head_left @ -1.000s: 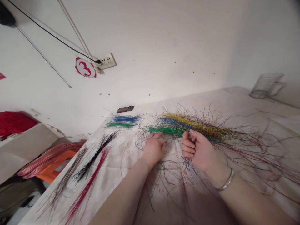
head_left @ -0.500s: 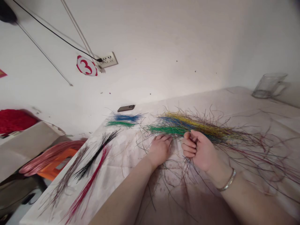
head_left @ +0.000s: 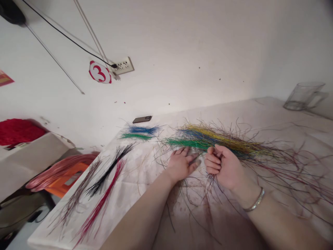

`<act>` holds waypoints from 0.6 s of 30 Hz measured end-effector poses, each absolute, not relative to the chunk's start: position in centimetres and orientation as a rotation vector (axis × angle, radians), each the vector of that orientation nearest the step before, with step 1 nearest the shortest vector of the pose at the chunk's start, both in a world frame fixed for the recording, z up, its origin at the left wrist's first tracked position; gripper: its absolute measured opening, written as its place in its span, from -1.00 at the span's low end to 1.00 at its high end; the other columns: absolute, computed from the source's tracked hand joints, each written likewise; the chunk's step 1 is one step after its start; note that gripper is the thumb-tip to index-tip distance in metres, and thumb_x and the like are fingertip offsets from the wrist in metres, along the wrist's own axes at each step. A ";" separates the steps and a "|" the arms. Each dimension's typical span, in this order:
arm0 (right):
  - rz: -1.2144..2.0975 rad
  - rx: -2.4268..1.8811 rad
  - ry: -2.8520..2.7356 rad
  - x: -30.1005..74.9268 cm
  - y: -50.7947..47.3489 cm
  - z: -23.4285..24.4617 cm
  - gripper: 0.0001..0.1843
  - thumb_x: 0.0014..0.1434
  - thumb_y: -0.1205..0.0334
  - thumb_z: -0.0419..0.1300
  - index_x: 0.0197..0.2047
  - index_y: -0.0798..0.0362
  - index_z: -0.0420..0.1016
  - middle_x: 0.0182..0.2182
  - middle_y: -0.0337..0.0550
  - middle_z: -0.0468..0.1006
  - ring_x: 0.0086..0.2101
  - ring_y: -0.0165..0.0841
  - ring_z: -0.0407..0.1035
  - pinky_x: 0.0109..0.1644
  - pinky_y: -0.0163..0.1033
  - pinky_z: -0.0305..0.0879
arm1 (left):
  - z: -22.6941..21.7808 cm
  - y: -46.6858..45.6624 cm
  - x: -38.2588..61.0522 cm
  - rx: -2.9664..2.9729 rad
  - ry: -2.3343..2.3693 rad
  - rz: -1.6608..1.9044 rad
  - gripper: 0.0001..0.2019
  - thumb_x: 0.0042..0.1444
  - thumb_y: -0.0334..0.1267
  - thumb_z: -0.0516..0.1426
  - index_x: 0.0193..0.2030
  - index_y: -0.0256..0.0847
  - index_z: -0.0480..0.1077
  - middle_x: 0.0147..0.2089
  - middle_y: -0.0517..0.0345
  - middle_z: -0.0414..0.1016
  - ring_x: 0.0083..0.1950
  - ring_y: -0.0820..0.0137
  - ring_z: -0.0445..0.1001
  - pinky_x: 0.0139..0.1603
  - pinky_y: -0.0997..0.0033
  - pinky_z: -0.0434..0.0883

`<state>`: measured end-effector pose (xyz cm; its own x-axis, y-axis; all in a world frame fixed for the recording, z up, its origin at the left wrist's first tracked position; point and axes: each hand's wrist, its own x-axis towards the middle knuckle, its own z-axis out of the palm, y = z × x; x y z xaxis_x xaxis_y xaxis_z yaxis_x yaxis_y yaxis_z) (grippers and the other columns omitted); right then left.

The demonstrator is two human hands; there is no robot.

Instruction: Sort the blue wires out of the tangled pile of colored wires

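Wires, thin and dark (head_left: 211, 177), my right hand (head_left: 225, 167) grips; my left hand (head_left: 181, 164) spreads just beside green wire bundle (head_left: 182, 143), perhaps for steadying.

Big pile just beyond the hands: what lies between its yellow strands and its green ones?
Blue strands lie between the yellow strands and the green strands; the head view shows this at the pile's left part.

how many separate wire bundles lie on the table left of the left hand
5: blue bundle behind green bundle; nearer, left to right, brown bundle, black bundle, red bundle. More could be hidden.
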<state>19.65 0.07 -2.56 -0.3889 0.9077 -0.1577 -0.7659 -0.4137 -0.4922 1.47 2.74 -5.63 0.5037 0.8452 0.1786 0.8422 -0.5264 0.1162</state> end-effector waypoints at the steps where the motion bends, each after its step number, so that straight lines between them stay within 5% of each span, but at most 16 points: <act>1: 1.958 -0.499 -0.410 19.7 0.1 -2.6 -0.78 0.08 0.17 0.13 -0.52 0.09 0.32 -0.71 -0.44 -0.06 -0.70 -0.56 -0.21 -0.69 -0.43 -0.20 | -5.6 2.7 1.5 2.709 1.537 0.338 -0.54 0.20 0.11 -0.07 0.20 0.13 0.29 0.27 0.05 0.24 0.27 0.08 0.15 0.15 -0.04 0.20; 18: 1.955 -0.526 -0.367 19.8 0.3 -2.8 -0.79 0.07 0.17 0.14 -0.52 0.08 0.30 -0.71 -0.44 -0.06 -0.70 -0.57 -0.19 -0.69 -0.43 -0.19 | -4.8 2.2 2.3 2.676 1.575 0.498 -0.64 0.21 -0.15 -0.02 0.08 -0.18 0.37 0.15 0.00 0.37 0.13 0.14 0.26 0.15 0.05 0.22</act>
